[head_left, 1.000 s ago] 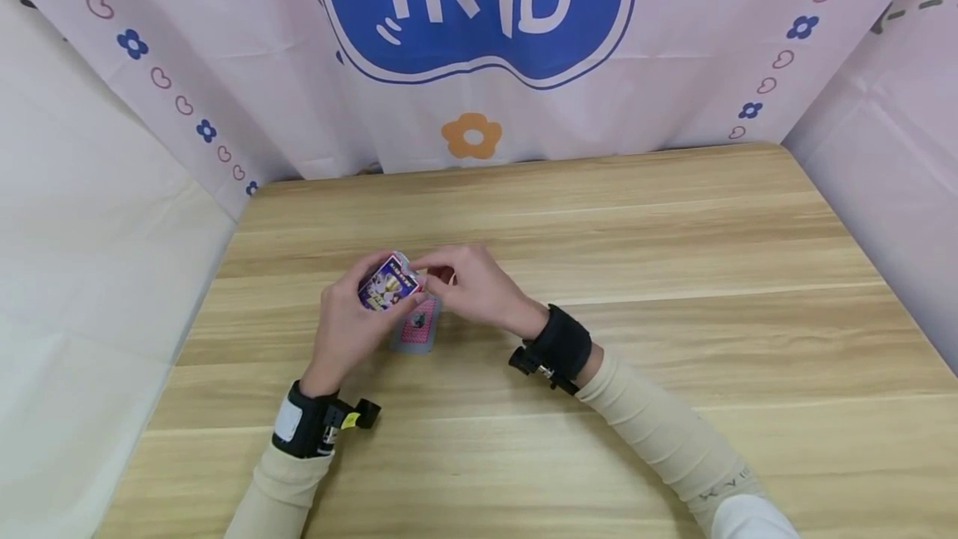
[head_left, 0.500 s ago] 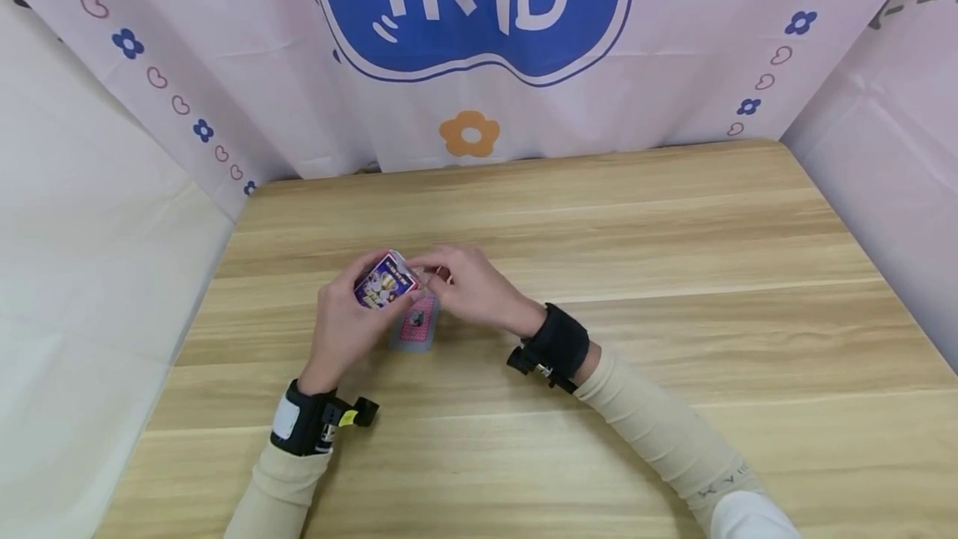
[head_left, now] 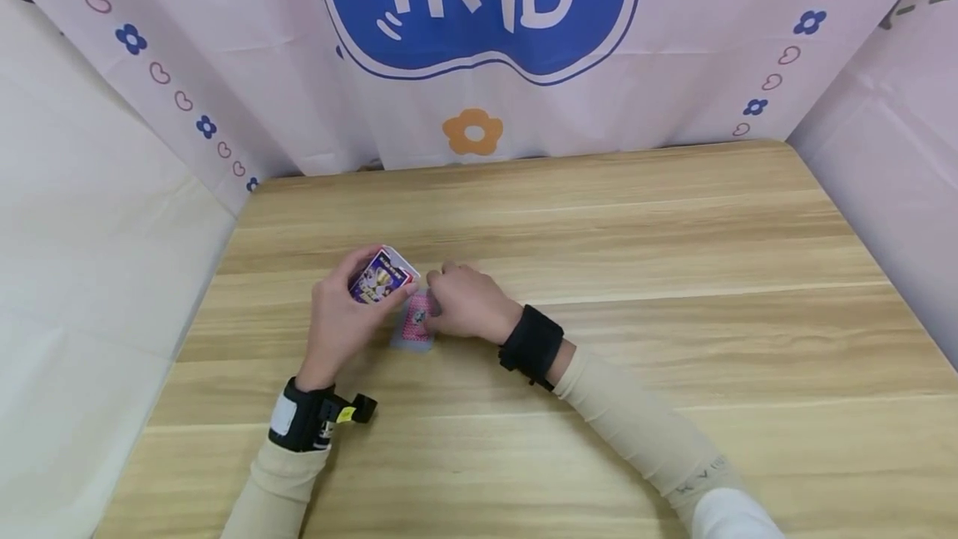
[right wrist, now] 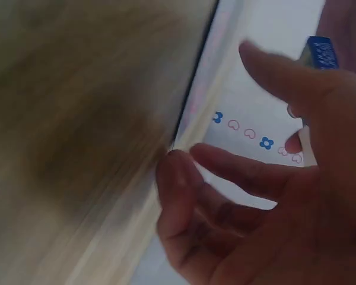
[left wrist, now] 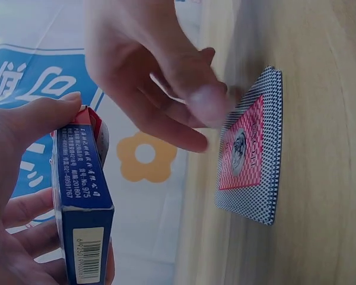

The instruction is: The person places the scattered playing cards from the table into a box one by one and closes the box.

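My left hand (head_left: 334,323) grips a small card box (head_left: 379,278), tilted above the table. In the left wrist view the box (left wrist: 83,172) shows a blue printed side and a barcode end; the thumb lies by its red upper end. A stack of playing cards (head_left: 412,334) lies back up on the table, red centre with a patterned border. My right hand (head_left: 473,303) is just over the right side of the cards. Its fingers are bent loosely and the thumb stands apart in the right wrist view, with nothing seen between them. Whether it touches the cards (left wrist: 243,154) I cannot tell.
The wood-grain table (head_left: 636,273) stretches widely to the right. A printed curtain (head_left: 599,111) hangs along its back edge, and white cloth (head_left: 90,273) hangs at the left. Both wrists wear black camera straps (head_left: 531,343).
My right hand has come away from the box's end and dropped toward the cards. The box, still in my left hand, has shifted slightly left and up.
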Available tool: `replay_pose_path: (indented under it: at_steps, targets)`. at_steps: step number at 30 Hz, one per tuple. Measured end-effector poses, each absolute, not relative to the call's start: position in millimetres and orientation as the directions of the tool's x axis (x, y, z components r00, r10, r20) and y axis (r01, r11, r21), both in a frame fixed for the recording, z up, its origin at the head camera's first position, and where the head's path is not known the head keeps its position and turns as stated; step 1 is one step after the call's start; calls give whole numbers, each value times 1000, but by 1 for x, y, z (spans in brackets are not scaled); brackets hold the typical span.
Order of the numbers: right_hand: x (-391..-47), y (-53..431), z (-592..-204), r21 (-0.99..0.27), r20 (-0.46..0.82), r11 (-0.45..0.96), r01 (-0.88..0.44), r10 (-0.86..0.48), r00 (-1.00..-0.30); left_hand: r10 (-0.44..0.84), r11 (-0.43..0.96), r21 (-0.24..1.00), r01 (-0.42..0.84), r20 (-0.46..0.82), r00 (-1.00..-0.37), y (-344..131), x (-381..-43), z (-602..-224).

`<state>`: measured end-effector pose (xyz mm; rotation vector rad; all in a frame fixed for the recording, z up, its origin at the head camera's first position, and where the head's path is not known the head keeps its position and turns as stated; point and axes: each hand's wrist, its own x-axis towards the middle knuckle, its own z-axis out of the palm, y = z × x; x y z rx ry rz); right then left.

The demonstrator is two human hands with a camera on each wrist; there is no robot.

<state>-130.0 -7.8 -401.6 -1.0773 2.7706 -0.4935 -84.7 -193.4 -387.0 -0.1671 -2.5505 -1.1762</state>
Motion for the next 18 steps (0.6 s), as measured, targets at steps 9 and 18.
replay_pose_path:
  at_steps: [9,18]
  targets:
    - [-137,-1,-396,-473,-146,729,-495,-619,-772,-43,655,719,234,344,-938,-194,-84,-386]
    - [-151,19,-383,-555,-182,697,-454,-634,-752,-27,657,715,239,339,-940,-192,-84,-386]
